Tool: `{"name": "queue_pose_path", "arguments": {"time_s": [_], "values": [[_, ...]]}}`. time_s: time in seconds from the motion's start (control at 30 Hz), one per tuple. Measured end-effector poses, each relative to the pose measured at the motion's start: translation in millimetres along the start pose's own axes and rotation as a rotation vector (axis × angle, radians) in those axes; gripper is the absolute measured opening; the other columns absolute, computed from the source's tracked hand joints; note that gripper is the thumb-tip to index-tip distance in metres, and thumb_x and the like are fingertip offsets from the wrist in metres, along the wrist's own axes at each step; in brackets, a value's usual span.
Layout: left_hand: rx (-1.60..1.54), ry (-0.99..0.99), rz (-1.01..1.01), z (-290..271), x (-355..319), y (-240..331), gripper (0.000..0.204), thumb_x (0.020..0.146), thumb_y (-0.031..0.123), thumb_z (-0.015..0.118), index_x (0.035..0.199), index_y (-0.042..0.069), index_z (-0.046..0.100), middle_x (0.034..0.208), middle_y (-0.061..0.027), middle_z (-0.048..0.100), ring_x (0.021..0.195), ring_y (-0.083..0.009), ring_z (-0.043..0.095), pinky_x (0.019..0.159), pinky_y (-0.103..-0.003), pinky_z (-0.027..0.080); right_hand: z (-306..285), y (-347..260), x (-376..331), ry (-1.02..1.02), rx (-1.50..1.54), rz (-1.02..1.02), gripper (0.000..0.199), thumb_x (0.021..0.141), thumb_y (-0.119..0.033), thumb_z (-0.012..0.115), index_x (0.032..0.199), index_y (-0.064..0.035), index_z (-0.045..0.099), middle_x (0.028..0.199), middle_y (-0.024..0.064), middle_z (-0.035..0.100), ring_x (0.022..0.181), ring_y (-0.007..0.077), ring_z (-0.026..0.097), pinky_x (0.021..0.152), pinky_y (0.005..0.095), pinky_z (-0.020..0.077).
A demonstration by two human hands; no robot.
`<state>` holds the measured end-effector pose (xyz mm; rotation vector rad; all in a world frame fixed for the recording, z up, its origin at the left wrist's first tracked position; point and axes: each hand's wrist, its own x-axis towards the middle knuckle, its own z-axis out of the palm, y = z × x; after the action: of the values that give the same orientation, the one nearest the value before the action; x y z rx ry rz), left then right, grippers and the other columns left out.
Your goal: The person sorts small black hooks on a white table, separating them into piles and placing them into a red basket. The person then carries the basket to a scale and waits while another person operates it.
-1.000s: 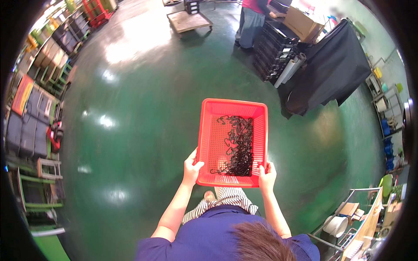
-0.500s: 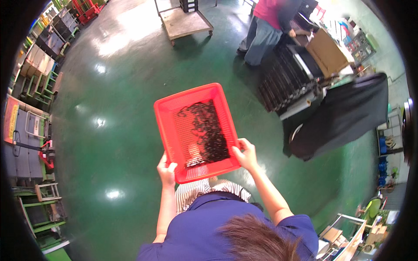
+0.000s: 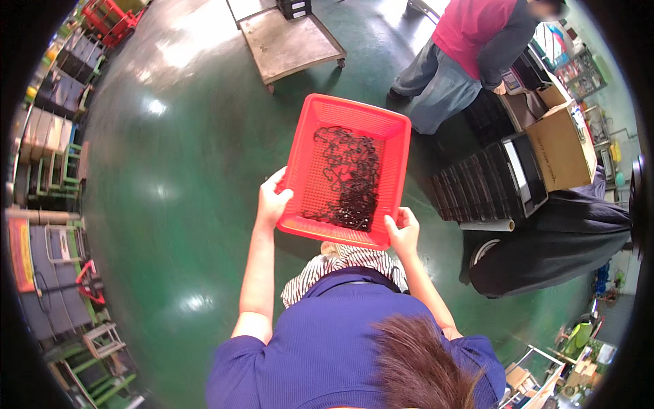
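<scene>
A red plastic basket (image 3: 300, 170) with perforated sides is held out in front of me over the floor. Inside it, mostly toward the right and near side, lies a heap of small thin black curled pieces (image 3: 357, 191); their exact kind is too small to tell. My left hand (image 3: 274, 199) grips the basket's near left corner, thumb over the rim. At the near right corner my right hand (image 3: 403, 232) holds the rim the same way. The fingers beneath the basket are partly hidden.
Ahead stands a flat trolley (image 3: 289, 41) with a black crate (image 3: 294, 8). At right, a person (image 3: 470, 41) in red and grey bends beside stacked black trays (image 3: 477, 177) and an open cardboard box (image 3: 562, 146). A black cover (image 3: 552, 245) drapes nearby. Shelving racks (image 3: 58, 273) line the left.
The basket, in both hands, has moved right and farther up the picture and turned clockwise. The trolley, person and stacked trays appear nearer. The black pieces look more spread out.
</scene>
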<state>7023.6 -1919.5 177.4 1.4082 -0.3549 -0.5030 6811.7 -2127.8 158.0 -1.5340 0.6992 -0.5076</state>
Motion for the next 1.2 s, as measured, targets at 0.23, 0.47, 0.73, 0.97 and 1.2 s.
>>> {"name": "queue_pose_path", "arguments": {"time_s": [0.23,0.47,0.73,0.97,1.2], "values": [[-0.048,0.011,-0.109,-5.2,211.1,-50.4,0.052,0.065,-0.008,0.044,0.117,-0.009,0.047,0.109,-0.0114,0.058,0.099,-0.0160,0.056,0.088,-0.028,0.042,46.5,34.4,200.5,0.089,0.041,0.110,0.013,0.078,-0.001,0.058,0.090,0.0009,0.054,0.081,0.0035,0.060,0.074,0.0079,0.056,0.068,0.0222,0.0449],[-0.076,0.072,-0.094,-27.8,408.8,-1.1,0.045,0.072,-0.008,0.047,0.117,-0.007,0.048,0.107,-0.0107,0.058,0.096,-0.0152,0.056,0.086,-0.028,0.043,101.8,-34.2,425.8,-0.124,-0.188,-0.002,0.023,0.076,-0.009,0.062,0.095,0.0017,0.054,0.080,0.0062,0.063,0.070,0.0096,0.057,0.064,0.0243,0.0453],[-0.389,-0.097,-0.098,-6.5,633.4,25.9,0.043,0.083,0.000,0.049,0.125,-0.005,0.039,0.119,-0.0112,0.051,0.107,-0.0170,0.050,0.093,-0.030,0.039,147.4,-40.7,625.3,-0.018,0.059,0.043,0.024,0.079,-0.003,0.057,0.102,0.0014,0.052,0.090,0.0054,0.061,0.078,0.0091,0.057,0.072,0.0243,0.0453],[-0.209,-0.447,-0.055,60.2,880.3,38.9,0.053,0.076,0.005,0.061,0.124,-0.004,0.041,0.119,-0.0106,0.052,0.108,-0.0172,0.050,0.094,-0.031,0.038,132.4,-86.5,780.8,0.209,0.035,0.087,0.034,0.079,0.000,0.055,0.111,0.0030,0.047,0.103,0.0093,0.058,0.095,0.0135,0.056,0.086,0.0277,0.0424],[-0.035,-0.502,-0.265,165.4,1062.7,7.6,0.052,0.061,-0.003,0.049,0.113,-0.005,0.045,0.101,-0.0099,0.058,0.089,-0.0151,0.058,0.079,-0.026,0.047,106.5,-81.9,906.5,0.563,0.178,0.035,0.042,0.077,0.000,0.055,0.117,0.0058,0.045,0.105,0.0114,0.058,0.097,0.0149,0.055,0.086,0.0278,0.0427]]}}
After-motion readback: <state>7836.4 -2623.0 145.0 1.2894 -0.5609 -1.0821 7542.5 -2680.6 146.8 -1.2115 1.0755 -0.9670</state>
